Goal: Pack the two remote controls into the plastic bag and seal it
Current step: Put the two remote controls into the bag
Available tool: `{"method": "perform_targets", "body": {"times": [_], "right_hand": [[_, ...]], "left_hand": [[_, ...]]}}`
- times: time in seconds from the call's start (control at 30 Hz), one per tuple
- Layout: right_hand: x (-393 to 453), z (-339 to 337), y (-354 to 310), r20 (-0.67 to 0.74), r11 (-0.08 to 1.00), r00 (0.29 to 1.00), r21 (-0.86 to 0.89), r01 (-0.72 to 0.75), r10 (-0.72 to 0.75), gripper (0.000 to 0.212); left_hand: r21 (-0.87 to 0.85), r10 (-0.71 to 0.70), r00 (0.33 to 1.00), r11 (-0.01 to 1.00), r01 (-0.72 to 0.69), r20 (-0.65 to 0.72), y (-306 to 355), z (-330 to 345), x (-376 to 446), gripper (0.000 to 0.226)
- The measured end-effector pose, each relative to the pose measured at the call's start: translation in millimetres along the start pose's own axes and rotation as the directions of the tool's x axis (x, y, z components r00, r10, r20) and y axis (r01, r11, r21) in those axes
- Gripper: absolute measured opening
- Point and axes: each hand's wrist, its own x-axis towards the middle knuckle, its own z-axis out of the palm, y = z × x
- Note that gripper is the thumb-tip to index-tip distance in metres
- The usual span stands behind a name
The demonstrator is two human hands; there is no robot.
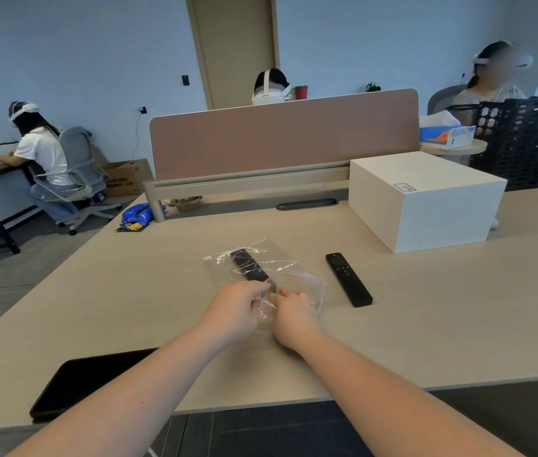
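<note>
A clear plastic bag (228, 263) with a red seal line lies in the middle of the table. One black remote control (248, 264) is partly inside it, its near end at the bag's mouth. My left hand (234, 310) pinches the near end of that remote and the bag's edge. My right hand (292, 313) holds the bag's open mouth just to the right. A second black remote control (348, 279) lies bare on the table, to the right of the bag and apart from both hands.
A white box (426, 201) stands at the back right of the table. A black tablet (83, 380) lies at the near left edge. A pink divider (281, 133) runs along the back. Other people sit at the left and far right.
</note>
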Motion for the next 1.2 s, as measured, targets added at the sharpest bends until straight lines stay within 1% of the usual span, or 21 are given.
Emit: {"method": "perform_targets", "body": {"times": [0.1,0.17,0.23,0.27,0.3,0.33,0.37,0.4,0.47,0.5,0.53,0.57,0.67,0.73,0.87,0.97,1.07,1.13,1.2], "right_hand": [[-6,-1,4,-0.074,0.995,0.994,0.058,0.084,-0.080,0.038],[-15,-6,13,-0.162,0.976,0.981,0.173,0.134,-0.106,0.035],[-25,-17,26,-0.292,0.954,0.952,0.249,0.167,-0.090,0.035],[-31,-21,33,-0.382,0.956,0.922,0.240,0.170,-0.068,0.035],[-36,-24,41,-0.474,0.967,0.880,0.206,0.152,-0.038,0.033],[-39,-28,49,-0.543,0.980,0.840,0.169,0.104,0.005,0.031],[-43,-33,56,-0.557,0.989,0.827,0.150,0.010,0.076,0.029],[-45,-36,61,-0.523,0.985,0.837,0.139,-0.103,0.161,0.029],[-47,-41,73,-0.406,0.946,0.855,0.106,-0.307,0.323,0.047],[-48,-42,77,-0.351,0.926,0.860,0.082,-0.367,0.372,0.055],[-47,-43,79,-0.316,0.915,0.862,0.062,-0.398,0.396,0.059],[-46,-43,81,-0.301,0.911,0.864,0.046,-0.410,0.404,0.059],[-44,-44,81,-0.330,0.915,0.859,0.039,-0.401,0.391,0.042],[-43,-47,81,-0.348,0.918,0.854,0.059,-0.392,0.387,0.033],[-44,-50,83,-0.340,0.921,0.857,0.124,-0.368,0.388,0.031],[-46,-54,84,-0.346,0.904,0.839,0.235,-0.356,0.420,0.031],[-49,-62,84,-0.347,0.857,0.814,0.406,-0.317,0.465,0.031],[-51,-70,80,-0.336,0.811,0.821,0.536,-0.236,0.461,0.033],[-53,-82,69,-0.359,0.770,0.836,0.628,-0.112,0.415,0.033]], "left_hand": [[0.007,-0.019,1.000,1.000,0.019,0.001,-2,-2,-1,0.024],[0.021,-0.026,1.000,0.999,0.026,0.002,-4,-2,0,0.024],[0.034,-0.032,0.999,0.999,0.032,-0.003,-4,-2,-1,0.023],[0.038,-0.034,0.999,0.999,0.034,-0.006,-4,-2,-1,0.022],[0.039,-0.035,0.999,0.999,0.036,-0.008,-4,-2,-1,0.022],[0.038,-0.035,0.999,0.999,0.035,-0.012,-3,-1,-2,0.021],[0.039,-0.032,0.999,0.999,0.032,-0.016,-2,-1,-2,0.020],[0.042,-0.024,1.000,0.999,0.025,-0.019,-1,-2,-3,0.021],[0.046,-0.003,1.000,0.999,0.004,-0.020,3,-2,-5,0.026],[0.045,0.009,1.000,0.999,-0.008,-0.024,6,-3,-6,0.029],[0.041,0.021,0.999,0.999,-0.020,-0.031,8,-3,-7,0.032],[0.035,0.028,0.999,0.999,-0.027,-0.038,10,-4,-8,0.037],[0.047,0.010,1.000,0.999,-0.009,-0.020,11,-6,-10,0.055],[0.075,-0.019,1.000,0.997,0.018,0.019,7,-7,-10,0.060],[0.117,-0.038,0.995,0.993,0.028,0.088,-1,-8,-9,0.065],[0.162,-0.066,0.988,0.986,0.043,0.142,-1,-8,-9,0.069],[0.199,-0.091,0.983,0.978,0.058,0.162,1,-6,-8,0.070],[0.209,-0.102,0.981,0.976,0.067,0.163,2,-5,-7,0.070],[0.208,-0.111,0.981,0.975,0.077,0.157,4,-4,-6,0.071]]}}
